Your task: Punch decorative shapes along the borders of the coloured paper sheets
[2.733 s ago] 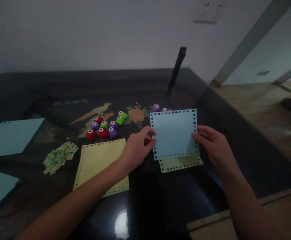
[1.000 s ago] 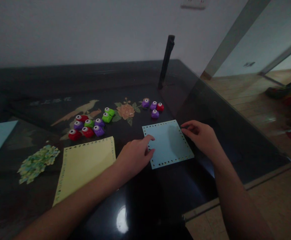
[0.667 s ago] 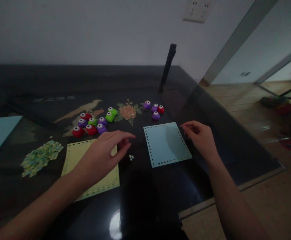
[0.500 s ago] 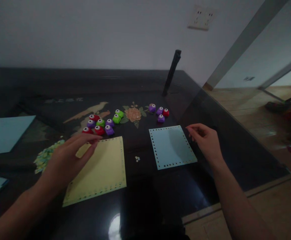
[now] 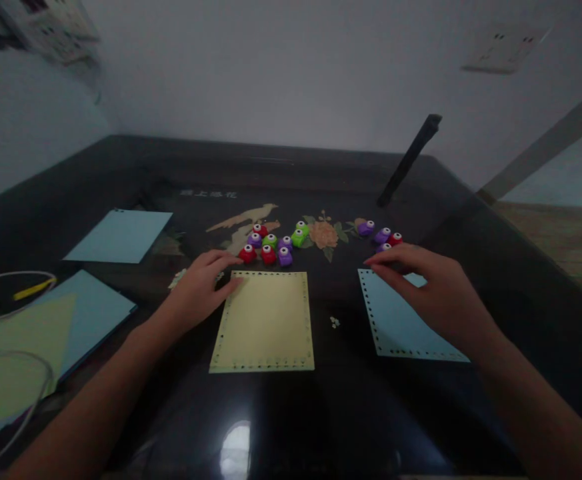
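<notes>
My left hand [image 5: 203, 288] is at the upper left corner of a yellow paper sheet [image 5: 271, 320] with small shapes punched along its edges. Its thumb and fingers are apart, the thumb over the corner. Close to the fingertips stand several small craft punches [image 5: 268, 254] in red, purple and green, with white eye-like buttons. My right hand [image 5: 433, 293] hovers over a punched blue paper sheet [image 5: 401, 327] and covers much of it. Thumb and forefinger come together at its upper left corner; whatever is between them is hidden. More punches [image 5: 365, 228] sit just beyond this hand.
Punched-out paper bits [image 5: 335, 322] lie between the sheets. Left are another blue sheet [image 5: 121, 235], a stack of blue and yellow paper [image 5: 95, 303] and a white cable [image 5: 13, 273]. A black stick-like object [image 5: 411, 160] rises at the back right, before the wall.
The view has turned left, bringing the paper stack and cable into sight. My right hand has moved from the blue sheet's right side across to its upper left corner. My left hand stays near the yellow corner.
</notes>
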`<state>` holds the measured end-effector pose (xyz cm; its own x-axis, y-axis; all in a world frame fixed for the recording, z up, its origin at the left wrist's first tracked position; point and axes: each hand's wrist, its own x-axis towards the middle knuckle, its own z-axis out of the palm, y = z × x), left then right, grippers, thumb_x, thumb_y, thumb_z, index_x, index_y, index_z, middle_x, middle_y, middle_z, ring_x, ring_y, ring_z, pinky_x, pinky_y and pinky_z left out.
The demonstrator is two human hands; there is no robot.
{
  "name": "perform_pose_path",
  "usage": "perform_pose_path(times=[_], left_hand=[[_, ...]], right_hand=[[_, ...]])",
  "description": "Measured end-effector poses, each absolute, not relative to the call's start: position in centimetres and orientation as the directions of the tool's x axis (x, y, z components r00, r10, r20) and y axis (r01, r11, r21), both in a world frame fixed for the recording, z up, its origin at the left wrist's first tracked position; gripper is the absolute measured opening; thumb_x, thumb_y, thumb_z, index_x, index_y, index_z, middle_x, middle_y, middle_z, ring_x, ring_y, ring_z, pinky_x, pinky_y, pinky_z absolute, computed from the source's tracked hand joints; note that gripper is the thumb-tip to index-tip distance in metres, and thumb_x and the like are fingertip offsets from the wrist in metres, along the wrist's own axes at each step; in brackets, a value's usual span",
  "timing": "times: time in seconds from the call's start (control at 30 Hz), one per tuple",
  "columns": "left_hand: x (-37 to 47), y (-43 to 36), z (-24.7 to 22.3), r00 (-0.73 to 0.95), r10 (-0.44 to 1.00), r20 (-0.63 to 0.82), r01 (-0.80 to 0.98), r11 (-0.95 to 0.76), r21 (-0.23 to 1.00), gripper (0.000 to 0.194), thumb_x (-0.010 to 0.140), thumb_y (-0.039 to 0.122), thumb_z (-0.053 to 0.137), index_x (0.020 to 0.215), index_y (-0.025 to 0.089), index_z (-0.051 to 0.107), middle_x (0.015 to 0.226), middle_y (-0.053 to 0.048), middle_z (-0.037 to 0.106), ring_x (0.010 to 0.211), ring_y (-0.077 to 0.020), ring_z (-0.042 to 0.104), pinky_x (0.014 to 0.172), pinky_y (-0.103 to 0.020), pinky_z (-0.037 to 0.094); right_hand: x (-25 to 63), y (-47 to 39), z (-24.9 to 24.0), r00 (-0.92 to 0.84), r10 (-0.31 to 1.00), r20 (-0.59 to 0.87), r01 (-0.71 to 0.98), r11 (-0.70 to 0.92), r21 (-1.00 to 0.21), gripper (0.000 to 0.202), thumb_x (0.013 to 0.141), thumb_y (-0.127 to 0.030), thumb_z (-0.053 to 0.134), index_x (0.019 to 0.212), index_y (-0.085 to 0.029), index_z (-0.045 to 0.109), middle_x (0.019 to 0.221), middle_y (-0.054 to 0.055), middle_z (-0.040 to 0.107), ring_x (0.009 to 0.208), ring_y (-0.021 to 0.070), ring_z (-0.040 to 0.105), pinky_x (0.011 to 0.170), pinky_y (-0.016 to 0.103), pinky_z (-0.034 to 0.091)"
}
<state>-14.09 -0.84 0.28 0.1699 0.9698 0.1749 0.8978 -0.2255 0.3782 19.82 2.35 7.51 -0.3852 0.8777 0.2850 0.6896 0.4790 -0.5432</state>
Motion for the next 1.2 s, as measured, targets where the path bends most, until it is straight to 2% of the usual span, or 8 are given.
perform_pose_path(times=[0.17,0.3,0.47,0.67,0.9,1.0,1.07,1.2], left_hand=[[-14.0,-0.8,-0.2,0.215,0.962,0.17,0.877,-0.266,0.399,0.043,0.08,0.045,0.06,0.115,0.019,0.059,0.113,-0.011,0.056,0.109,-0.0281,0.052,0.095,-0.044,0.043],[-13.7,-1.0,-0.1,0.215,0.969,0.123,0.882,-0.246,0.402,0.047,0.076,0.044,0.066,0.116,0.019,0.059,0.114,-0.011,0.057,0.109,-0.0286,0.052,0.095,-0.045,0.041],[-13.6,-1.0,-0.4,0.229,0.97,0.081,0.897,-0.243,0.37,0.049,0.076,0.04,0.067,0.119,0.018,0.057,0.116,-0.012,0.056,0.109,-0.0285,0.052,0.094,-0.043,0.041],[-13.3,-1.4,0.0,0.25,0.961,0.116,0.9,-0.274,0.338,0.038,0.078,0.035,0.067,0.111,0.018,0.057,0.113,-0.011,0.056,0.106,-0.0274,0.052,0.091,-0.041,0.042],[-12.4,-1.8,0.6,0.237,0.965,0.11,0.874,-0.261,0.41,0.014,0.081,0.023,0.061,0.094,0.019,0.056,0.096,-0.006,0.063,0.092,-0.0235,0.058,0.081,-0.036,0.044],[-12.2,-1.9,1.2,0.165,0.985,0.055,0.819,-0.168,0.549,0.007,0.082,0.025,0.058,0.086,0.019,0.056,0.08,-0.001,0.063,0.074,-0.0179,0.059,0.068,-0.029,0.044],[-12.2,-2.0,1.7,0.093,0.996,0.001,0.753,-0.071,0.654,0.013,0.081,0.031,0.059,0.082,0.019,0.057,0.071,0.001,0.062,0.064,-0.016,0.057,0.06,-0.026,0.042],[-12.2,-1.9,2.4,-0.034,0.992,-0.122,0.437,0.125,0.89,0.025,0.076,0.041,0.065,0.08,0.017,0.057,0.07,0.0,0.064,0.063,-0.0171,0.061,0.056,-0.026,0.046]], right_hand=[[14.2,3.3,4.4,-0.655,0.744,0.127,0.667,0.65,-0.364,0.019,0.083,-0.023,0.061,0.1,-0.019,0.066,0.102,0.008,0.067,0.098,0.0243,0.061,0.083,0.038,0.048],[12.3,4.0,1.7,-0.633,0.774,0.02,0.744,0.615,-0.261,0.036,0.079,-0.034,0.066,0.11,-0.017,0.062,0.11,0.013,0.062,0.103,0.0296,0.058,0.08,0.043,0.052],[12.2,4.4,0.6,-0.62,0.783,0.045,0.758,0.613,-0.221,0.046,0.076,-0.038,0.069,0.114,-0.014,0.061,0.11,0.013,0.059,0.105,0.0311,0.057,0.08,0.044,0.053],[12.1,3.7,0.8,-0.631,0.771,0.09,0.744,0.634,-0.214,0.032,0.077,-0.031,0.07,0.105,-0.017,0.064,0.106,0.01,0.061,0.099,0.0278,0.059,0.078,0.042,0.053],[11.9,3.7,0.7,-0.551,0.833,0.051,0.754,0.523,-0.397,0.018,0.076,-0.019,0.069,0.092,-0.019,0.06,0.096,0.006,0.06,0.09,0.0229,0.059,0.074,0.035,0.048],[12.2,4.4,0.8,-0.517,0.855,0.032,0.711,0.45,-0.54,0.008,0.076,-0.018,0.066,0.08,-0.019,0.059,0.084,0.003,0.058,0.075,0.018,0.057,0.066,0.031,0.044],[12.4,4.8,1.2,-0.514,0.858,-0.021,0.636,0.364,-0.68,0.009,0.078,-0.023,0.064,0.074,-0.019,0.058,0.074,0.001,0.057,0.067,0.0157,0.055,0.062,0.029,0.042],[12.8,5.1,2.5,-0.56,0.808,-0.181,0.44,0.105,-0.892,0.02,0.081,-0.038,0.06,0.073,-0.019,0.058,0.069,0.001,0.062,0.065,0.0155,0.058,0.06,0.029,0.045]])
